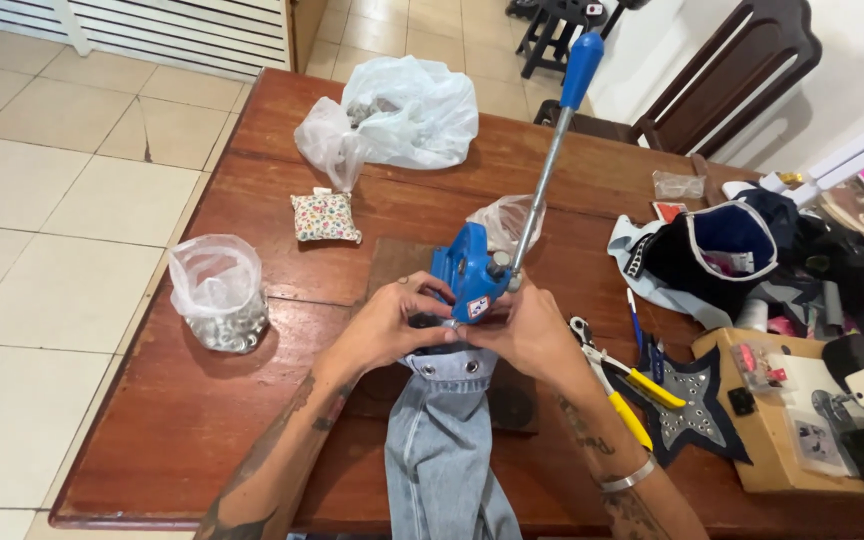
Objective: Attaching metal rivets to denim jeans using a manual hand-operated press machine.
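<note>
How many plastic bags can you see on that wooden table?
3. A large white bag lies at the far end, a small clear bag of metal rings stands near the left edge, and another clear bag sits behind the blue press. The clutter at right may hide more.

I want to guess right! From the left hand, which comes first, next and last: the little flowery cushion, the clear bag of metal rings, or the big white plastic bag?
Measured from the left hand:
1. Flowery cushion, just up and left of the hand, on the table.
2. Clear bag of metal rings, farther left, near the table's edge.
3. Big white plastic bag, at the far end of the table.
</note>
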